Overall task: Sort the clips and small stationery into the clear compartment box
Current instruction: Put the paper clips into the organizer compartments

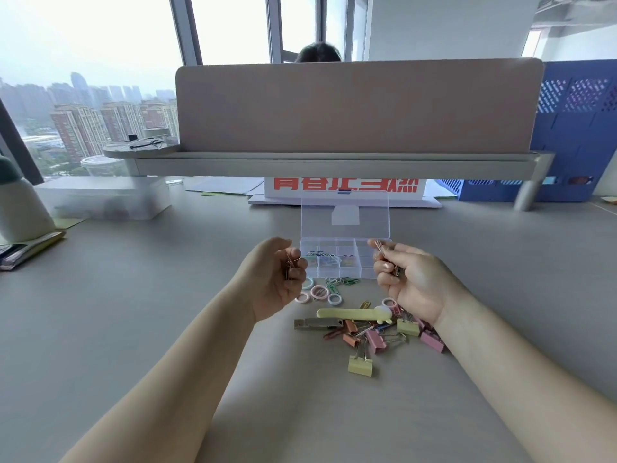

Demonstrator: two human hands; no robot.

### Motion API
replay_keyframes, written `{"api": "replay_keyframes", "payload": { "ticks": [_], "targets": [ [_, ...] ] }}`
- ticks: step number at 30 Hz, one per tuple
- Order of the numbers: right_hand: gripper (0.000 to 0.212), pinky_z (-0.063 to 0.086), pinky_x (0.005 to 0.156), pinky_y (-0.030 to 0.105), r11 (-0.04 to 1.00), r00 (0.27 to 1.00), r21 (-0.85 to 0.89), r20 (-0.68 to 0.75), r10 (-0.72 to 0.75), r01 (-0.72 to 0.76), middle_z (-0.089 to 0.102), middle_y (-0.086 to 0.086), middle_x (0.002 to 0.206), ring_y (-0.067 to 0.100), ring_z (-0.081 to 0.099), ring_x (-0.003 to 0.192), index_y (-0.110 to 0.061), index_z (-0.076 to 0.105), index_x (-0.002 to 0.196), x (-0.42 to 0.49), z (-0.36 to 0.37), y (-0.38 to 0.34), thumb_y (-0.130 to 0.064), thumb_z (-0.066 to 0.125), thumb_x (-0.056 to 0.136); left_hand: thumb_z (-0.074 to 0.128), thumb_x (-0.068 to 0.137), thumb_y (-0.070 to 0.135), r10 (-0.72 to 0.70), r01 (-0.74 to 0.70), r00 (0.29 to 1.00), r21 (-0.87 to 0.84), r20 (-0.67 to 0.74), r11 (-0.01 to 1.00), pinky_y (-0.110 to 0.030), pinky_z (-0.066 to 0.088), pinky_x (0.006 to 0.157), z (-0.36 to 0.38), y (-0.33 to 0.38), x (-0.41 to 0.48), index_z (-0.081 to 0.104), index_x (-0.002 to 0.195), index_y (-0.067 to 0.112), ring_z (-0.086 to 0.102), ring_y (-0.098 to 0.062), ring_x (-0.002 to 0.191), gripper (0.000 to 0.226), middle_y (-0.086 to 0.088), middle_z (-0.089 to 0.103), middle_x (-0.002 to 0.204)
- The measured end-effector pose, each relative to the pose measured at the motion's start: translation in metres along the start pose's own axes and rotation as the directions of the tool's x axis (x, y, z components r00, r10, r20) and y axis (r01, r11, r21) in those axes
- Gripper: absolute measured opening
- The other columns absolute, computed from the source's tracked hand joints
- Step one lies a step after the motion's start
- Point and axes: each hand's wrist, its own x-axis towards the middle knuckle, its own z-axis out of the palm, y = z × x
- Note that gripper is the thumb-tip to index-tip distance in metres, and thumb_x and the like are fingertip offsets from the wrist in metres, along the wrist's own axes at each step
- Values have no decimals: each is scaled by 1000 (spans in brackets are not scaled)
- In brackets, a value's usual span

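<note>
Both hands (278, 279) (412, 282) beside box (345, 212).

A beige divider screen (357, 105) stands behind a frosted storage box (103, 200).

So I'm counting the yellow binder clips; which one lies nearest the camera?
The yellow binder clip alone at the pile's near edge; the other yellow clip lies farther back, by the right hand.

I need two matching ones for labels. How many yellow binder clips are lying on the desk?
2: one yellow binder clip nearest the camera, another beside the right wrist. More may hide under it.
</note>
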Motion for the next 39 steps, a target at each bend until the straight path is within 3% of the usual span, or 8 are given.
{"api": "replay_keyframes", "payload": {
  "ticks": [4,9,13,17,21,25,35,39],
  "targets": [
    [21,26,33,16,981,995,168,-25,98,-93,41,4,68,10,39,44,-8,50,76,1,-1,-3,-14,37,93,50,94,32,137,-89,985,373,-105,924,-15,18,37,2,-1,-3,45,64,18,29,-9,43,33,3,38,57],
    [39,13,30,14,972,991,-190,-36,132,-136,33,-4,57,5,28,36,-19,37,59,3,4,-6,-35,53,91,63,86,35,474,-192,877,963,81,189,-23,25,47,-1,-7,-7,63,76,22,34,-9,49,17,7,40,56],
    [34,14,34,16,747,998,-662,-45,36,-56,30,-5,56,6,22,38,-21,45,67,3,13,-1,-42,59,90,69,82,35,445,-151,884,988,145,-22,-23,29,49,-3,-4,-11,69,87,31,39,-6,52,7,11,42,59],
    [20,32,51,21,259,991,-961,71,-116,99,47,-10,70,11,46,65,-18,64,90,5,20,12,-38,63,88,70,81,36,457,-96,879,990,134,-105,-21,28,46,-1,-1,-15,71,92,30,41,-4,53,13,15,42,57],
    [13,46,77,28,41,980,-991,117,-160,125,64,-16,102,16,56,100,-32,69,98,7,22,22,-36,60,89,71,78,45,403,-148,896,982,185,-121,-22,25,46,1,-3,-16,70,92,34,38,-6,51,18,12,40,56],
    [22,46,90,31,-28,975,-993,114,-188,111,59,-12,130,14,55,117,-34,67,109,4,26,24,-39,58,90,68,80,48,364,-180,902,968,233,-175,-22,26,45,2,-7,-14,71,93,36,36,-7,51,18,11,39,57],
    [12,43,74,27,-104,981,-992,88,-171,71,60,-18,82,12,57,91,-33,70,90,2,22,15,-27,62,83,60,87,42,386,-175,886,956,258,-237,-22,28,47,-4,-13,-5,68,89,34,41,-5,56,11,12,42,59],
    [21,44,84,29,-100,983,-991,102,-152,88,64,-13,112,14,56,109,-34,68,105,2,21,16,-36,65,84,61,87,42,421,-177,874,966,243,-189,-23,29,48,-5,-11,-3,66,90,32,43,-6,59,11,12,44,60]
  ]
}}
